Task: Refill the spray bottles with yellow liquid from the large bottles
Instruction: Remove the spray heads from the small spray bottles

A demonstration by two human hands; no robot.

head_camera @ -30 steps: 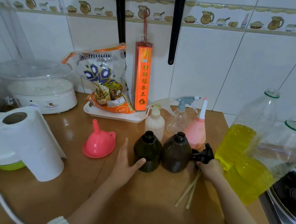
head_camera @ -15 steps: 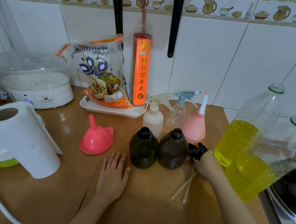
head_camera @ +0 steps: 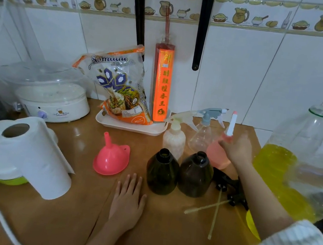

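Observation:
Two dark spray bottles, one (head_camera: 161, 170) beside the other (head_camera: 195, 173), stand uncapped at the middle of the wooden counter. Their black spray heads (head_camera: 228, 185) lie to the right, with thin straws (head_camera: 206, 207) crossing on the counter. Behind them stand a white spray bottle (head_camera: 174, 137), a clear one (head_camera: 205, 133) and a pink bottle (head_camera: 215, 154). My right hand (head_camera: 236, 148), blurred, is at the pink bottle's neck with fingers spread. My left hand (head_camera: 128, 197) rests flat on the counter. Two large bottles of yellow liquid, one (head_camera: 276, 162) behind the other (head_camera: 299, 203), stand uncapped at right. A pink funnel (head_camera: 112, 157) sits upside down.
A paper towel roll (head_camera: 26, 154) lies at the left on a white lid. A white steamer (head_camera: 43, 92) stands behind it. A tray (head_camera: 130, 127) at the wall holds a rice bag (head_camera: 119, 86) and an orange incense box (head_camera: 161, 84).
My right hand let go of the black spray heads and rose to the pink bottle's neck. My left hand drew back from the dark bottle and lies flat.

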